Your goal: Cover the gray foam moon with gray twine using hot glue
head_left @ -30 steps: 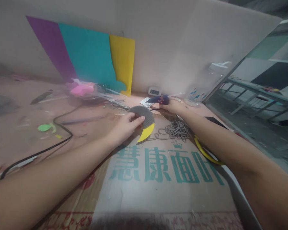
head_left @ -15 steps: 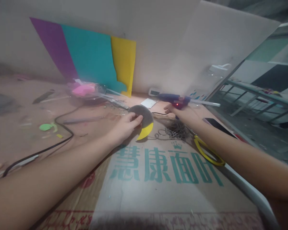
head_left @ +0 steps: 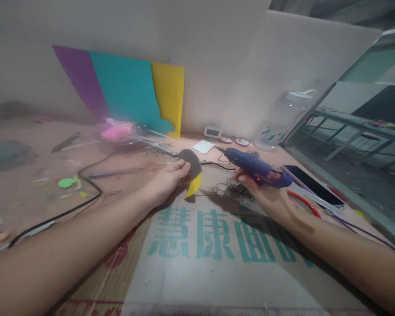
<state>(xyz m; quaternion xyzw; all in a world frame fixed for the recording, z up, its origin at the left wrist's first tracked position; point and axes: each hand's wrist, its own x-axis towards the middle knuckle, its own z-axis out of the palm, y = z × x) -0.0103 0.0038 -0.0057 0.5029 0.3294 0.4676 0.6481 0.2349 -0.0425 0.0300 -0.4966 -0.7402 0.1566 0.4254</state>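
Note:
Between the thumb and fingers of my left hand [head_left: 166, 182] is a rounded piece [head_left: 191, 164], grey on top with a yellow crescent along its lower edge. It is held above the cardboard sheet [head_left: 184, 276] printed with green characters. My right hand [head_left: 255, 188] is closed around the grip of a blue glue gun [head_left: 250, 162]. The gun's nozzle points left towards the piece, apart from it, and a small red light glows on its body. Grey cord [head_left: 237, 188] lies in a tangle on the table below the gun.
Behind stand coloured sheets [head_left: 125, 87], a white timer [head_left: 212, 131] and a clear plastic bottle [head_left: 273, 127]. A phone [head_left: 311, 184] lies at right, near a red-handled tool [head_left: 304, 202]. A black cable [head_left: 92, 193] crosses the left side, past a green piece [head_left: 66, 182].
My right hand has brought the glue gun down and nearer, turning it so the nozzle shows. My left hand with the grey-yellow piece has shifted slightly left in view.

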